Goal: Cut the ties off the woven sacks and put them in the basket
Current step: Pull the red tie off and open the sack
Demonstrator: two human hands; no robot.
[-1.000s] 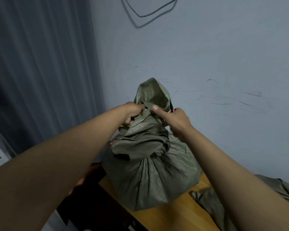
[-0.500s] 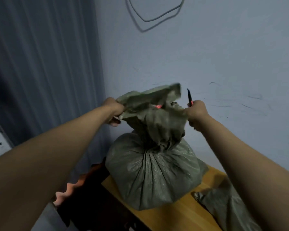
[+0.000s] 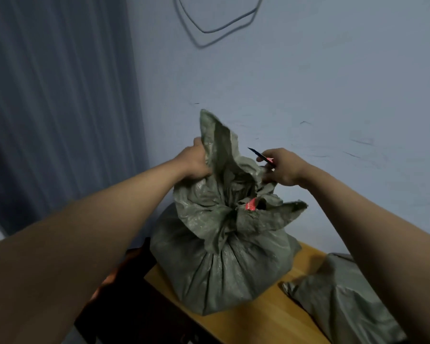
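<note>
Gripping the sack's [image 3: 224, 264] loose neck at the table's [image 3: 266, 324] far left, the left hand [image 3: 196, 161] pulled it taut, apparently exposing the tie, while right-hand fingers [image 3: 265, 157] clenched a blade [image 3: 260, 155].

Plain room (curtain [image 3: 60, 108], scuffed wall [image 3: 333, 95]).

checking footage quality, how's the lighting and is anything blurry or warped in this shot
Head view: dim, bluish light, no glare; the cable throws a soft shadow on the wall. Wide-angle stretch swells the near forearms, and the lower left edge smears. The sack, left hand and right hand read fairly sharp.
</note>
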